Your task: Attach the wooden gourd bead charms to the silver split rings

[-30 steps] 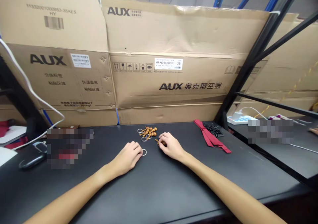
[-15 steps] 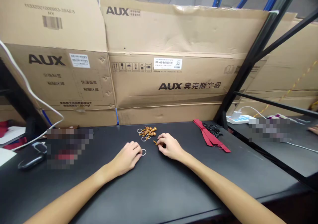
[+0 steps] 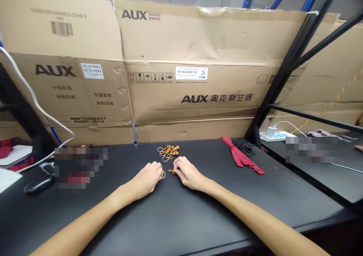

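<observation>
black table [image 3: 181,214], left hand [image 3: 147,177] pinches one ring [image 3: 163,174], right hand [image 3: 186,171] pinches one gourd [image 3: 171,171]

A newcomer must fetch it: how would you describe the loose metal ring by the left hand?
On the black table below the AUX cartons, find the person's left hand near the middle. The metal ring lies at its fingertips. Unlike the rings in the wooden bead pile behind, it lies alone.
</observation>
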Demonstrator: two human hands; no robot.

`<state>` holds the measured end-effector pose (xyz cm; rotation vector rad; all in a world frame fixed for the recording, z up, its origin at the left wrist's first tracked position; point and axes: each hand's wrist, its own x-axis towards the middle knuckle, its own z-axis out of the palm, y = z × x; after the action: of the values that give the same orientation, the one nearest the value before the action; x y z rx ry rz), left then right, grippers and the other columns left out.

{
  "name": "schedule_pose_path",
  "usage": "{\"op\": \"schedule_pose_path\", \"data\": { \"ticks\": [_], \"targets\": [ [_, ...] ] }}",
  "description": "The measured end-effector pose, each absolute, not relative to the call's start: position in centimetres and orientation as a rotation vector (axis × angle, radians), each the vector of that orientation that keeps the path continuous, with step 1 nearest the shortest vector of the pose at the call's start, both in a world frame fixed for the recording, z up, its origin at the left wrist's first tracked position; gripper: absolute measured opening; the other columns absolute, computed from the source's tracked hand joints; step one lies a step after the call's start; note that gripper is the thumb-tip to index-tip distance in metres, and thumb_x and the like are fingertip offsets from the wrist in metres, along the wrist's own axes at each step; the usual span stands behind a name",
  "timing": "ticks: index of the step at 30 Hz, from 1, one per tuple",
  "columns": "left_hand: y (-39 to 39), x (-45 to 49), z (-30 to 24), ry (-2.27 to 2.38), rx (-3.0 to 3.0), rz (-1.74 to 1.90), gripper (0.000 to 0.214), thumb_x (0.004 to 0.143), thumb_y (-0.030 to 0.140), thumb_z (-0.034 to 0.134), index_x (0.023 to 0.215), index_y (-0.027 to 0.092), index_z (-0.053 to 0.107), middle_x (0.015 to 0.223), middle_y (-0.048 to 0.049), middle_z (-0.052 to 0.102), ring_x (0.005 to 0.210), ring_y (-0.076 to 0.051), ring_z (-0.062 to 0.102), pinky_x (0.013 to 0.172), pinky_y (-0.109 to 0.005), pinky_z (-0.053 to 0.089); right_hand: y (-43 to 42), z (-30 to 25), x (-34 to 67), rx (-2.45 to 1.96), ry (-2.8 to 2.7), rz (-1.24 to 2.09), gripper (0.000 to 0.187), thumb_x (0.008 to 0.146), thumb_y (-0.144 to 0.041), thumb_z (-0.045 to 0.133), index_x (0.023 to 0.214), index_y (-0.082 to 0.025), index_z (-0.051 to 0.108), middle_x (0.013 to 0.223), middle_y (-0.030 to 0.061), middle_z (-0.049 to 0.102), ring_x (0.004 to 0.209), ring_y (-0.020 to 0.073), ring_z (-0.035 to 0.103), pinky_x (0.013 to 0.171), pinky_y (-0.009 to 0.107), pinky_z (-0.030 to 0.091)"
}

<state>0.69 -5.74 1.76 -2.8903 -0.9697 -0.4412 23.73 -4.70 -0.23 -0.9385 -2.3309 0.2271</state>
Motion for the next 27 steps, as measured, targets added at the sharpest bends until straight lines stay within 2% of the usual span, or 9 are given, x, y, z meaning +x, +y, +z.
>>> {"op": "schedule_pose_path", "data": {
  "ticks": [10, 18, 27],
  "targets": [
    [-5.8, 0.7, 1.5, -0.954, -2.751, -0.313, 0.021, 0.095, 0.012, 0.033, 0.083, 0.016, 0.050, 0.087, -0.0096, 0.053, 0.078, -0.023, 0.048, 0.071, -0.037, 0.041, -4.6, -0.9, 23.4, -0.827, -2.212, 0.364, 0.014, 0.093, -0.015, 0.042, 0.082, -0.021, 0.046, 0.090, 0.0063, 0.054, 0.086, 0.0194, 0.049, 0.080, 0.035, 0.045],
    [-6.0, 1.1, 1.4, -1.344, -3.137, -0.909, 0.022, 0.098, 0.025, 0.031, 0.083, 0.020, 0.045, 0.086, -0.0026, 0.052, 0.076, -0.016, 0.048, 0.075, -0.030, 0.044, -5.5, 0.4, 23.1, -0.698, -2.216, 0.396, 0.015, 0.095, -0.018, 0.040, 0.082, -0.021, 0.046, 0.094, 0.0075, 0.053, 0.090, 0.0197, 0.049, 0.082, 0.036, 0.046],
    [-6.3, 1.9, 1.8, -1.417, -3.156, -1.102, 0.027, 0.098, 0.032, 0.033, 0.078, 0.019, 0.044, 0.083, -0.0014, 0.050, 0.074, -0.015, 0.048, 0.074, -0.028, 0.042, -6.1, 0.9, 22.9, -0.721, -2.275, 0.555, 0.017, 0.094, -0.019, 0.041, 0.079, -0.020, 0.047, 0.081, 0.0027, 0.055, 0.076, 0.0155, 0.049, 0.073, 0.029, 0.044]
  ]
}}
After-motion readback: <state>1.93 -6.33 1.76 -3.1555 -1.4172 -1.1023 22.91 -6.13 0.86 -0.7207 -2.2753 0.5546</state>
